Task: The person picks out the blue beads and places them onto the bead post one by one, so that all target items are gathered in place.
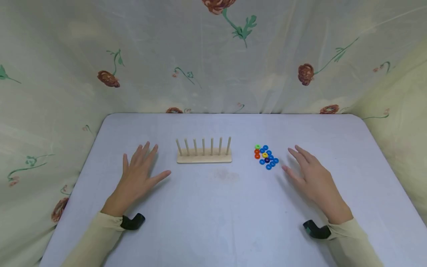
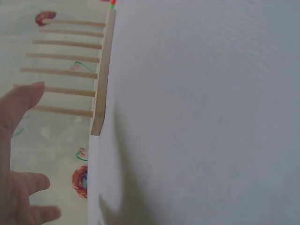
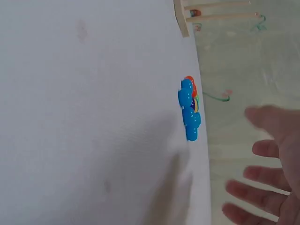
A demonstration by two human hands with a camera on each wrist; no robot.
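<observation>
Rings lie loose in a cluster on the table, just beside our right hand; our left hand is near the wooden rack of pegs. We have both hands wide and holding nothing. A careless right-hand sweep could scatter the rings; a left-hand knock could tip the rack.
</observation>
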